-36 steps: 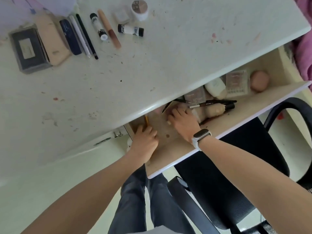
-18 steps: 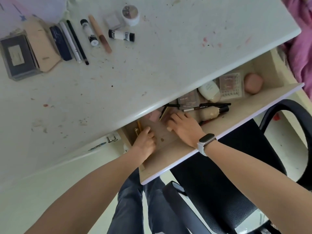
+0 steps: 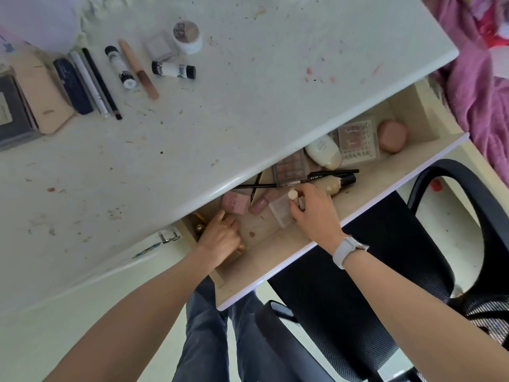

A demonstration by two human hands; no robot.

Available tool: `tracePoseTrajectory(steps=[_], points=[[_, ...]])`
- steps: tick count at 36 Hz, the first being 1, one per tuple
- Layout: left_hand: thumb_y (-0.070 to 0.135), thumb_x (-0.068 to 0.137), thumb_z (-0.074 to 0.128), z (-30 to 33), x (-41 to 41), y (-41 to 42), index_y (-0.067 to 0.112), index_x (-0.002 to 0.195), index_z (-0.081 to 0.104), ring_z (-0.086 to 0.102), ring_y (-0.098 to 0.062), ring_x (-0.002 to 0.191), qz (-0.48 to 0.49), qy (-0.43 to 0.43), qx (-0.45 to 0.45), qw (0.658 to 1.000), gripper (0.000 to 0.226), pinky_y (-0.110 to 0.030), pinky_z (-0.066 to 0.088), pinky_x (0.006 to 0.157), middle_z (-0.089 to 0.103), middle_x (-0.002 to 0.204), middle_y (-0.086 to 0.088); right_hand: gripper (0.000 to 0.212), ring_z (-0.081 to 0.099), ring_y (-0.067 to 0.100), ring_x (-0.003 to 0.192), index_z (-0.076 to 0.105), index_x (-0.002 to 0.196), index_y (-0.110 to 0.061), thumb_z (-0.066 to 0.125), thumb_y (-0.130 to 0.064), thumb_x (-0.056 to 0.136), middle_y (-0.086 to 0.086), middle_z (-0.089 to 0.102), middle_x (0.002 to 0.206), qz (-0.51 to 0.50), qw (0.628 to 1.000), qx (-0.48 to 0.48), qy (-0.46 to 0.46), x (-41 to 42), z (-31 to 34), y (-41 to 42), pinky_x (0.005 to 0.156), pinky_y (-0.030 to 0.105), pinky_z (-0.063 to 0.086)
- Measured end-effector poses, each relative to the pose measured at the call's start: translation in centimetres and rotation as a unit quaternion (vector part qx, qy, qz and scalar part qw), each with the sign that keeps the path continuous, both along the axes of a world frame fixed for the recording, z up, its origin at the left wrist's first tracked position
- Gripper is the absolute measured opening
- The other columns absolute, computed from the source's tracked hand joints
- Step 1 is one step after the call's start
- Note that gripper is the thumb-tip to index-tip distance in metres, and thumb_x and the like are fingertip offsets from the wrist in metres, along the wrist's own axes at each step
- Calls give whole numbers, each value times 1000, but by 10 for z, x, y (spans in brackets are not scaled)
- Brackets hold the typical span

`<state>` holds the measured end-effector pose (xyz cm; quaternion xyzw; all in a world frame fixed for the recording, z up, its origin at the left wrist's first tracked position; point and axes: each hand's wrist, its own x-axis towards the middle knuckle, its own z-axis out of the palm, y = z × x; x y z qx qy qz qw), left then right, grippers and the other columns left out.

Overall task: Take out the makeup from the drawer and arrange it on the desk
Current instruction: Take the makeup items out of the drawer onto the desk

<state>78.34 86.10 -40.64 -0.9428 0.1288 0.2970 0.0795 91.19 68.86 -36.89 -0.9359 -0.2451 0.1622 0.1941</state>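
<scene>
Head view: open drawer (image 3: 366, 194) under the worktop (image 3: 248, 111), holding eyeshadow palette (image 3: 291, 169), pale bottle (image 3: 324, 150), clear lash case (image 3: 358, 140), peach sponge (image 3: 391, 135), black pencils. Right hand (image 3: 312, 213) curled, pinching a beige stick (image 3: 294, 198); left hand (image 3: 220, 238) closed on gold-toned items at the drawer's left end.

The desk (image 3: 248, 111) is bare across its middle and right; makeup lines only its far left. The desk edge overhangs the open drawer (image 3: 366, 188), whose crowded middle leaves free floor near the left hand (image 3: 220, 238)
</scene>
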Motion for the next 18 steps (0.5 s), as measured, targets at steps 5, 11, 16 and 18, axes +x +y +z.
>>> tracePoseTrajectory(steps=[5, 11, 16, 18], points=[[9, 89, 47, -3, 6, 2, 8, 111, 62, 38, -29, 123, -63, 1, 23, 998, 26, -43, 22, 106, 53, 126, -12, 24, 52, 23, 98, 55, 108, -7, 56, -23, 90, 7, 60, 102, -14, 999, 26, 22, -1, 4, 1, 87, 36, 41], [18, 94, 44, -4, 10, 7, 7, 114, 60, 37, -29, 123, -103, 32, 20, 994, 28, -43, 21, 106, 50, 128, -12, 27, 52, 23, 99, 55, 112, -7, 56, -23, 91, 7, 60, 105, -29, 998, 30, 52, 0, 8, -1, 89, 40, 43], [21, 96, 41, -1, 11, 9, 6, 114, 61, 39, -29, 122, -100, 20, -13, 995, 31, -44, 21, 106, 51, 127, -12, 26, 51, 22, 99, 55, 111, -7, 56, -23, 91, 6, 60, 104, -35, 997, 42, 63, 0, 9, -1, 88, 39, 42], [17, 94, 42, 4, 9, 8, 8, 113, 61, 46, -29, 116, -94, -18, -52, 994, 28, -44, 30, 102, 55, 121, -12, 25, 52, 20, 98, 55, 111, -8, 57, -21, 90, 4, 59, 103, -53, 994, 68, 70, 0, 10, 0, 88, 39, 43]])
